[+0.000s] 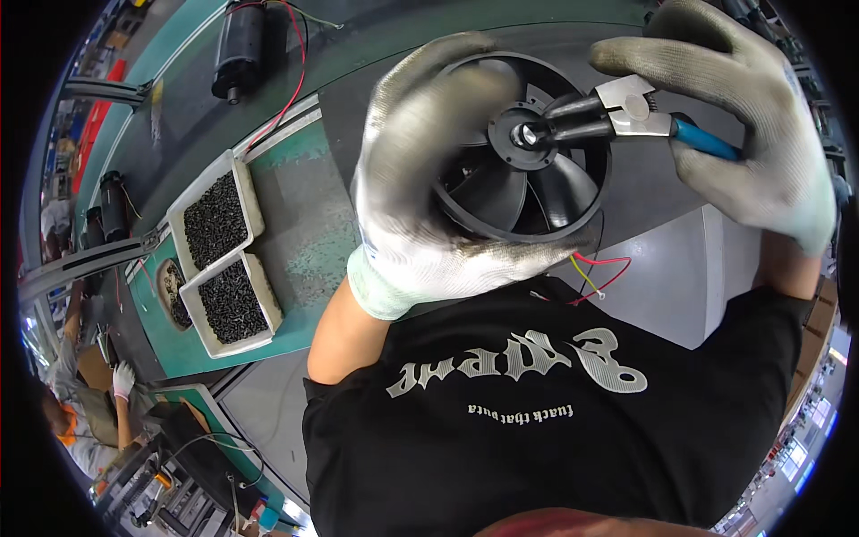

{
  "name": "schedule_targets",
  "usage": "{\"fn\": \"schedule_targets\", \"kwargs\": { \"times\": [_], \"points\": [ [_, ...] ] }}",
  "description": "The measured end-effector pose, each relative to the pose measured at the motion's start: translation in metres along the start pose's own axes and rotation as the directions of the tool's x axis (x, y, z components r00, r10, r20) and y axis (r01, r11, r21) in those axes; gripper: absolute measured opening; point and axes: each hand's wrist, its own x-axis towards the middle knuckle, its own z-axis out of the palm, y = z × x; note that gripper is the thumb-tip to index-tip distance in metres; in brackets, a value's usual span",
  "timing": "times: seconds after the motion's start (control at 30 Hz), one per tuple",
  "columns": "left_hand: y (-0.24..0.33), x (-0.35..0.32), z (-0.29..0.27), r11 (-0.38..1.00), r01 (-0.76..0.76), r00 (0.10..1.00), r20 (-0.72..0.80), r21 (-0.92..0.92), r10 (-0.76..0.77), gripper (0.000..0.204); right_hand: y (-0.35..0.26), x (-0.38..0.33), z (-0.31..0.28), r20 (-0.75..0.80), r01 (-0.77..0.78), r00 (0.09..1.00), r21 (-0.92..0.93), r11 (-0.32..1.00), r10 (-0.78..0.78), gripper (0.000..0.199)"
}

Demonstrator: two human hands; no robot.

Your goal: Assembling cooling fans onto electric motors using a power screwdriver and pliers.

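Observation:
My left hand (407, 192), in a soiled white knit glove, is closed around the rim of a black ducted fan (570, 186), its fingers partly blurred. The fan faces up, its blades and round hub visible inside the ring. My right hand (769, 134), gloved too, is closed on pliers (629, 109) with a blue grip. Their jaws reach over the hub, by the shiny shaft end at its middle; whether they pinch it I cannot tell. Red and yellow wires (601, 268) hang below the fan.
Two white trays (259, 208) of small black screw-like parts stand on the green bench at left, beside a round bowl (166, 295) of small parts. A black cylindrical motor (238, 55) with a red wire lies at the upper left. Another person's gloved hand (123, 379) shows at lower left.

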Motion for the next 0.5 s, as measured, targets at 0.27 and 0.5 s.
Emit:
{"fn": "schedule_targets", "kwargs": {
  "times": [0.27,0.5],
  "points": [
    [0.001,-0.007,0.0,0.999,-0.04,0.999,-0.021,0.027,0.04,0.074,0.011,0.016,0.018,-0.176,0.17,0.972,0.071,0.983,-0.156,0.044],
    [-0.001,0.001,-0.008,0.995,-0.097,0.995,-0.033,0.032,0.098,0.068,0.122,0.002,0.097,-0.423,-0.107,0.906,-0.191,0.976,0.017,0.047]
  ]
}}
